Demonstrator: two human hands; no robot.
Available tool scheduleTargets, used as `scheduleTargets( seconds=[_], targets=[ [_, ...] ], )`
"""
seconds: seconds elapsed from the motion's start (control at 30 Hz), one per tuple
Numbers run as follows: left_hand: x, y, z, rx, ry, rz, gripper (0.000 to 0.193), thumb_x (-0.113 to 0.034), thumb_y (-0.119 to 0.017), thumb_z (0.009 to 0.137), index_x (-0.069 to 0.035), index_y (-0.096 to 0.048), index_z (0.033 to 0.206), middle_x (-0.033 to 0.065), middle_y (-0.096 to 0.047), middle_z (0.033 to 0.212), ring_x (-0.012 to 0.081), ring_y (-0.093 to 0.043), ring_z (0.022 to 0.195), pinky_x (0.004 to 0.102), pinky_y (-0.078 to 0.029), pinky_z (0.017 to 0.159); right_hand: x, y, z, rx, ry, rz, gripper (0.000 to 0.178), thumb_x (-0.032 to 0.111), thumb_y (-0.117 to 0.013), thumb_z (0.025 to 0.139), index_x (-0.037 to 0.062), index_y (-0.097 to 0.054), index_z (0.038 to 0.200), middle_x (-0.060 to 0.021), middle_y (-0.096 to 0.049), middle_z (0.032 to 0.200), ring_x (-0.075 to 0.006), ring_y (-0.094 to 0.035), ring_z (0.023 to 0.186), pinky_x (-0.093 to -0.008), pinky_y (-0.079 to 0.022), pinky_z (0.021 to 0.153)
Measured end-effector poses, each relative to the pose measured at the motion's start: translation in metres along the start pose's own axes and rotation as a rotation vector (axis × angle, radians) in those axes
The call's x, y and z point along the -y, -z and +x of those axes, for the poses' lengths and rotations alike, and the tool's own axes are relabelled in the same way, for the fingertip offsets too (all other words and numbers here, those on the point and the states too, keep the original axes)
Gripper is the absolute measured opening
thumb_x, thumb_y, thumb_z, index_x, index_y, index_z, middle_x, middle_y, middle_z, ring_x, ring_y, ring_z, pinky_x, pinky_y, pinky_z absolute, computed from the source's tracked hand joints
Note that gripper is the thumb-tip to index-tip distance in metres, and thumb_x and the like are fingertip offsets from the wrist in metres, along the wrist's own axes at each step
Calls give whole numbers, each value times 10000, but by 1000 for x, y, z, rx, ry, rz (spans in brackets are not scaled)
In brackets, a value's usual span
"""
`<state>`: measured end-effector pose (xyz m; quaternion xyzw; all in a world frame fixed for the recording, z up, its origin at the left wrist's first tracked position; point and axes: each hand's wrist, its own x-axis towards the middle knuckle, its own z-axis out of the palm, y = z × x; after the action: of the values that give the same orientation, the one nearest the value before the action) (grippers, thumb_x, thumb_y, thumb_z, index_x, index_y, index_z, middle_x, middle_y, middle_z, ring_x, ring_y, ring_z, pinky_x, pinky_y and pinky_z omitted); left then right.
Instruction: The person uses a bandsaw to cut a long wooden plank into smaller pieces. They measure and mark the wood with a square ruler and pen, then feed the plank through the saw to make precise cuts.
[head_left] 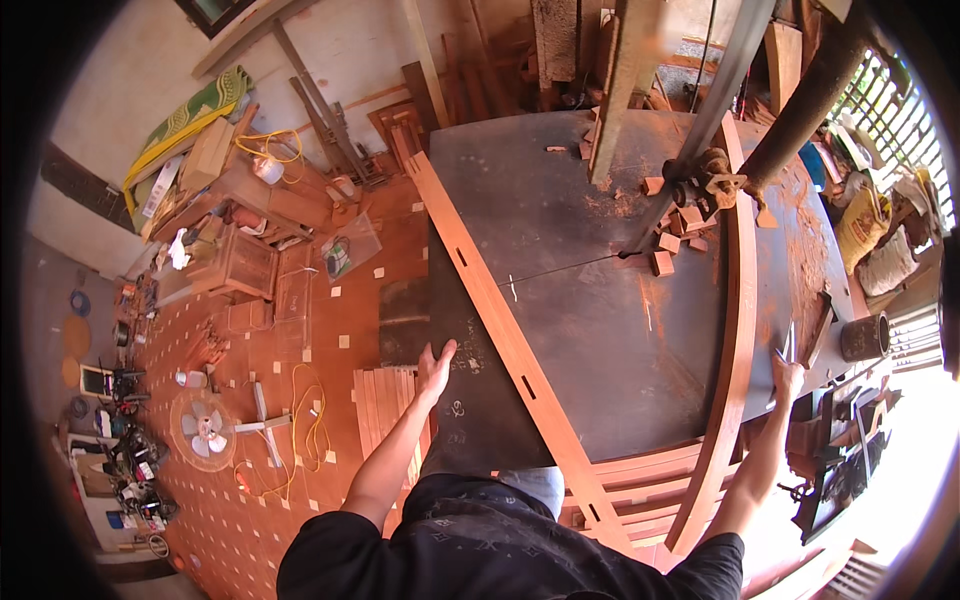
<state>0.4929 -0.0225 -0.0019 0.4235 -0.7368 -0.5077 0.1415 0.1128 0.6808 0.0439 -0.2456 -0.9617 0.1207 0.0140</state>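
Slotted plank (496, 320) lies near the left hand (435, 371), to its right.

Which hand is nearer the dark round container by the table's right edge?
Right. The right hand is just left of the container; the left hand is across the table, at its left side.

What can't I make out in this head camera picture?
All in the head view:
- Slim object in the right hand: too small, partly hidden by fingers, to identify.
- Slotted board: lower end hidden by the black shirt.
- Stacked boards: partly covered by the saw table.
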Motion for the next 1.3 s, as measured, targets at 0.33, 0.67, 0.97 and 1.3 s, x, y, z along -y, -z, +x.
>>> scheduleTargets(
  seconds=[0.33, 0.67, 0.97, 1.3],
  targets=[
    [-151, -10, 209, 459, -1323, 843, 1191, -614, -950, 586, -119, -465, 1554, 143, -393, 1657, 404, -344, 1541, 665, -238, 1272, -41, 92, -157, -148, 44, 146, 478, 411, -791, 856, -55, -687, 868, -179, -655, 723, -284, -610, 662, -454, -497, 673],
    [-203, -109, 269, 810, -1783, 691, 734, -675, -880, 636, -87, -648, 1009, 91, -630, 1030, 297, -617, 1017, 456, -429, 1002, 31, 145, -449, -126, -216, 392, 284, 233, -800, 902, 56, -609, 787, 80, -432, 646, -32, -357, 598, -268, -251, 520],
    [-234, -151, 250, 890, -1897, 699, 771, -693, -902, 616, -97, -630, 1023, 89, -624, 1027, 295, -605, 1032, 434, -445, 973, 96, 144, -603, -81, -256, 558, 288, 115, -843, 782, 44, -564, 756, 72, -415, 629, -36, -376, 599, -265, -287, 527],
    [-222, -159, 250, 785, -1976, 453, 780, -714, -897, 625, -105, -666, 1054, 70, -660, 1057, 303, -642, 1027, 456, -469, 975, 217, 49, -645, -51, 205, 409, 309, 154, -917, 670, 70, -644, 789, -80, -603, 654, -254, -607, 566, -381, -479, 555]
  ],
)
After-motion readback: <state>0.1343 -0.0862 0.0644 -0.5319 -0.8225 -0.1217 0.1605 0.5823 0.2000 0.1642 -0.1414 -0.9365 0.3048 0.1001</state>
